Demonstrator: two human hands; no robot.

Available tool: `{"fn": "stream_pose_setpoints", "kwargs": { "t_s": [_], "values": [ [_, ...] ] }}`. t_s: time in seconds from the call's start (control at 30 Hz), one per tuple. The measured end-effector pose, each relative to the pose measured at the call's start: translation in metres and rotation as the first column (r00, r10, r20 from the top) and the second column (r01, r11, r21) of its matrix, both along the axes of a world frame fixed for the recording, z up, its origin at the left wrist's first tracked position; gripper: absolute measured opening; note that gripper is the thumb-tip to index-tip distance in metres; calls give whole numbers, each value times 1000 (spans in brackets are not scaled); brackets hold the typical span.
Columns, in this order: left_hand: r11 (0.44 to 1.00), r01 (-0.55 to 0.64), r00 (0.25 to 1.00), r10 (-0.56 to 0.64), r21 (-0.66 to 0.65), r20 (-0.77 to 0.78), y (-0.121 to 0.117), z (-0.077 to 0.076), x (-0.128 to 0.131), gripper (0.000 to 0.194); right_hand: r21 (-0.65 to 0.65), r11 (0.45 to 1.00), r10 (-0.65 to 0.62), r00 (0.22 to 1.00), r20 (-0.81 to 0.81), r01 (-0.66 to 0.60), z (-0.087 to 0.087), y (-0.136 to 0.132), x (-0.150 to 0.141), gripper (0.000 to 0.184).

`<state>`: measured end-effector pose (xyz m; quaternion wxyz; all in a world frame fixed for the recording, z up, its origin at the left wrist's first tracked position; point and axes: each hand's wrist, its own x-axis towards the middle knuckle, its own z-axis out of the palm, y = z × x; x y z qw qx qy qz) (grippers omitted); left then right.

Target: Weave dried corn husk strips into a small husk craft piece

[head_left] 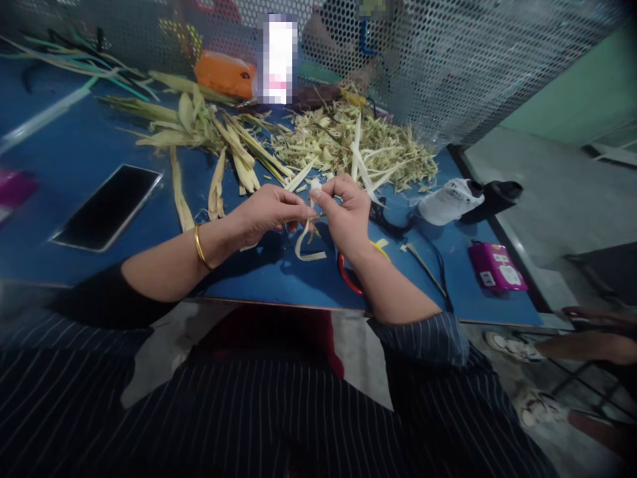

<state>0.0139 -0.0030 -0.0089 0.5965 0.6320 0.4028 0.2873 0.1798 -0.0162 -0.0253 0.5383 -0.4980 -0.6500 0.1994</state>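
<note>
Over the middle of the blue table, my left hand (269,216) and my right hand (347,214) meet with pinched fingers on a narrow corn husk strip (300,247). Its pale free end curls down below the fingertips. A small white piece (315,186) shows at the tip of my right thumb and forefinger; its kind is not clear. Some fingers of both hands are hidden. Under my right forearm lies a red loop (348,275) with a yellow part beside it, mostly covered. Just beyond the hands are long husk leaves (243,162) and a heap of shredded husk (388,143).
A dark phone (109,206) lies left. Right are a white thread cone (448,201), a black cone (497,197) and a purple packet (497,267). An orange packet (225,74) sits by the perforated metal screen (428,73). Another person's legs (582,345) show at right.
</note>
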Motion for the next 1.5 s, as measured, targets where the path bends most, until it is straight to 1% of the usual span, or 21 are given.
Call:
{"fn": "stream_pose_setpoints", "kwargs": {
  "t_s": [0.1, 0.2, 0.27, 0.37, 0.43, 0.53, 0.63, 0.73, 0.83, 0.9, 0.97, 1.0, 1.07, 1.13, 1.2, 1.27, 1.33, 1.37, 1.43, 1.47, 1.5],
  "values": [
    [999, -42, 998, 43, -34, 53, 0, -1, 1, 21, 56, 998, -20, 999, 49, 17, 3, 0, 3, 24],
    [981, -145, 972, 166, -129, 166, 2, 1, 2, 25, 153, 984, -106, 990, 96, 91, 11, -5, 7, 21],
    [962, -207, 945, 243, -177, 218, 5, 2, 2, 26, 156, 981, -133, 983, 131, 112, 14, -9, 7, 25],
    [941, -293, 908, 330, -171, 257, 8, 0, 2, 20, -20, 1000, 9, 979, 205, -4, 11, -11, 2, 34],
    [926, -356, 888, 378, -128, 263, 10, -3, 2, 18, -163, 981, 143, 965, 218, -109, 6, -10, -3, 38],
    [905, -417, 865, 423, -83, 269, 11, -10, 4, 17, -238, 954, 231, 951, 207, -180, 1, -7, -6, 35],
    [906, -410, 852, 422, -104, 311, 12, -14, 5, 17, -257, 941, 275, 938, 209, -218, 1, -7, -6, 32],
    [927, -355, 866, 374, -117, 331, 13, -13, 5, 19, -315, 918, 293, 947, 130, -241, 3, -9, -6, 32],
    [924, -363, 871, 383, -123, 308, 13, -11, 4, 21, -370, 886, 334, 939, 86, -281, 3, -11, -7, 34],
    [922, -358, 883, 386, -149, 266, 14, -9, 2, 22, -339, 909, 307, 939, 153, -242, 3, -12, -6, 36],
    [931, -332, 906, 359, -153, 224, 15, -7, -1, 22, -259, 957, 180, 967, 181, -129, 3, -10, -4, 35],
    [939, -314, 917, 338, -138, 211, 16, -6, -3, 21, -223, 972, 108, 984, 144, -74, 4, -9, -3, 34],
    [963, -258, 944, 267, -73, 192, 16, -4, -5, 21, -205, 978, 22, 999, -32, -28, 4, -5, 0, 30],
    [987, -161, 976, 159, 0, 147, 14, -1, -7, 21, -254, 962, 38, 967, -253, -104, 4, -1, 3, 29],
    [996, -61, 996, 56, 68, 74, 12, 1, -7, 20, -312, 919, 91, 899, -428, -242, 3, 1, 5, 29],
    [990, -26, 1000, 27, 142, -5, 10, 3, -6, 20, -351, 869, 118, 835, -537, -349, 2, 3, 5, 30],
    [951, -101, 989, 128, 293, -72, 8, 5, -6, 21, -354, 862, 98, 803, -588, -364, 1, 4, 5, 33],
    [896, -180, 970, 230, 405, -78, 7, 5, -6, 21, -342, 876, 75, 797, -600, -340, 0, 5, 5, 34],
    [713, -339, 897, 441, 614, -16, 5, 6, -6, 21, -302, 914, 32, 792, -610, -270, 1, 7, 6, 34],
    [632, -389, 863, 505, 670, 25, 4, 6, -6, 22, -282, 929, 17, 789, -614, -239, 1, 7, 6, 33],
    [603, -411, 849, 526, 684, 46, 2, 5, -5, 25, -266, 939, 7, 785, -619, -218, 2, 8, 6, 33]
  ]
}}
